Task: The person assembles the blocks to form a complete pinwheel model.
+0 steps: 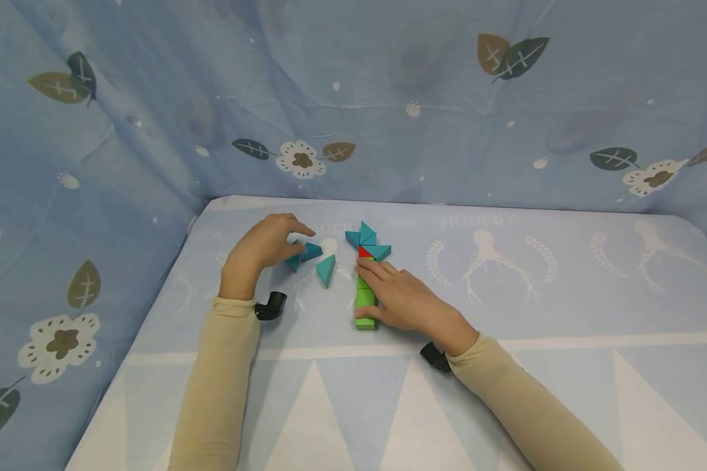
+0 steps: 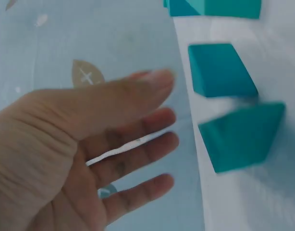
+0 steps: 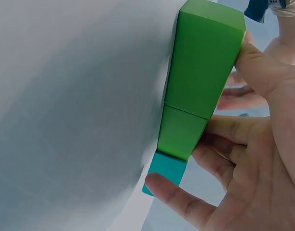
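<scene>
- Blue curtain [image 1: 389,72], leaf and flower print: beyond both hands and left of my left one.
- Pale patterned tabletop [image 1: 507,281]: under both hands.
- Tan sleeves [image 1: 215,392]: running back from both wrists.
- My right hand [image 1: 406,299]: laid loosely spread along the green row [image 1: 365,297], thumb on the near block, fingertips toward the far end. Touching, not wrapped round.
- My left hand [image 1: 264,243]: thumb and fingers apart, slightly bent, holding nothing, just beside two teal blocks [image 1: 311,252].
- Green row: flat, end to end, partly covered by my right hand.
- Teal cluster [image 1: 366,237]: just past my right fingertips, points fanned out.
- Loose teal triangle [image 1: 326,269]: between my hands.
- Red block [image 1: 363,252]: just beyond right fingertips, touching the cluster.
</scene>
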Demonstrator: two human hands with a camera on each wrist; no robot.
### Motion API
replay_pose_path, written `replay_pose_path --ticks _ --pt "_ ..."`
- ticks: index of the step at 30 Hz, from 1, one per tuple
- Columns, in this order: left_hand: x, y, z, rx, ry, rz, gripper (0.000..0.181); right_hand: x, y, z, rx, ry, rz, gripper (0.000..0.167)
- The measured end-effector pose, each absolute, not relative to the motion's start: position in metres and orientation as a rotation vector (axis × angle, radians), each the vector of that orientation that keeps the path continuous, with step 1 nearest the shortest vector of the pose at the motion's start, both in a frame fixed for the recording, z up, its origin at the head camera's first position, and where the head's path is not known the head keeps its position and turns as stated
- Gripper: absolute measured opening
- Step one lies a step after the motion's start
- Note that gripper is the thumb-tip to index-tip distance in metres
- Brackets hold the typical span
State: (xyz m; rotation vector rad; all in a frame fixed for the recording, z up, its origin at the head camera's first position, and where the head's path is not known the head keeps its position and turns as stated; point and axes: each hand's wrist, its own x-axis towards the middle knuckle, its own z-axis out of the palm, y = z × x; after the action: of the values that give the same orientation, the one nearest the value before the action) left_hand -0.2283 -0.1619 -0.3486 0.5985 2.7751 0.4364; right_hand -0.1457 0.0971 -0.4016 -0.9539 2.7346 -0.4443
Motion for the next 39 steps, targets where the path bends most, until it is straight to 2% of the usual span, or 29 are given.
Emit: replay_pose_path --ticks 8,19,31,39 --pt "-0.223 -0.138 -0.354 0.752 2.655 0.365 0.059 -0.147 0.097 -0.403 -0.952 2.733 -0.436 0.084" --pt "-0.223 -0.128 -0.361 0.684 2.692 0.367 0.051 -0.147 0.098 -0.403 -0.989 2.758 -0.435 0.084" --pt "-0.225 -0.122 -0.367 0.627 2.737 0.382 0.063 -0.147 0.099 -0.406 -0.980 2.757 -0.432 0.084" --pt "-0.224 -0.121 -0.370 0.723 2.659 0.482 0.056 -0.148 0.100 -0.407 -0.984 2.751 -0.437 0.084"
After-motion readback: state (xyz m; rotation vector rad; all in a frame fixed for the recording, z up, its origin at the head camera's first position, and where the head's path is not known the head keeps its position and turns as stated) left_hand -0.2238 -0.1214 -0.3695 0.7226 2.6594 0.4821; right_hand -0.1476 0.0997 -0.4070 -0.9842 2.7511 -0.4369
